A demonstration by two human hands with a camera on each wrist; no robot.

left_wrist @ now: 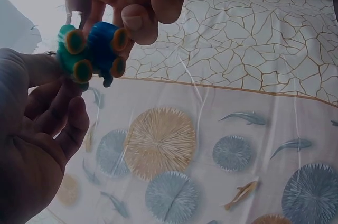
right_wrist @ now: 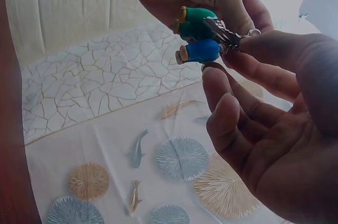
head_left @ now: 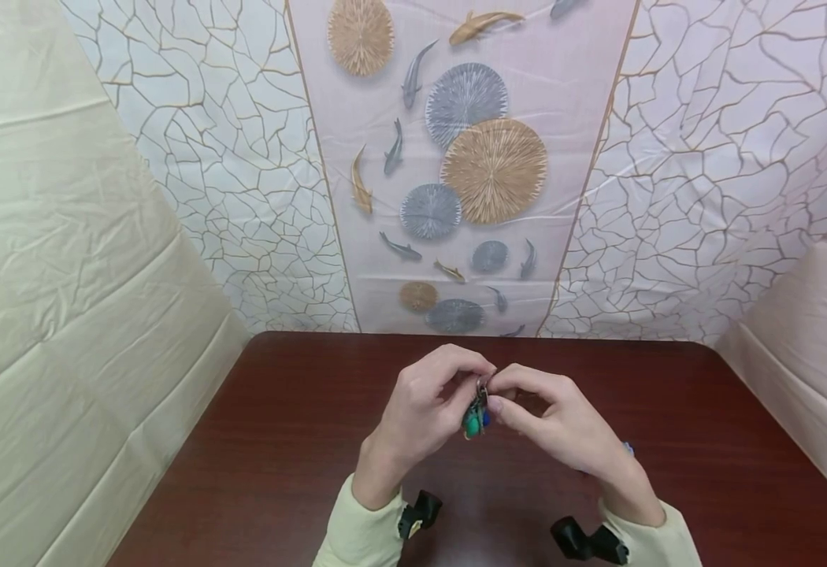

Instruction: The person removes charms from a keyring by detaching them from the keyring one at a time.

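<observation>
Your left hand (head_left: 419,405) and right hand (head_left: 571,421) clamp fingers on silver metal links (right_wrist: 224,33) bearing orange-tipped green and blue figures (right_wrist: 204,51) above the red-brown desk (head_left: 257,465).

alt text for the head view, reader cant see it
A person's left hand and right hand hold small green and blue charms with metal fittings above a dark reddish-brown table. Behind it is pale crackle-patterned cloth printed with fish and round discs.

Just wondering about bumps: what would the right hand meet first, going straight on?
First the keychain, which the right hand seems to pinch, then probably the left hand; depth is unclear.
</observation>
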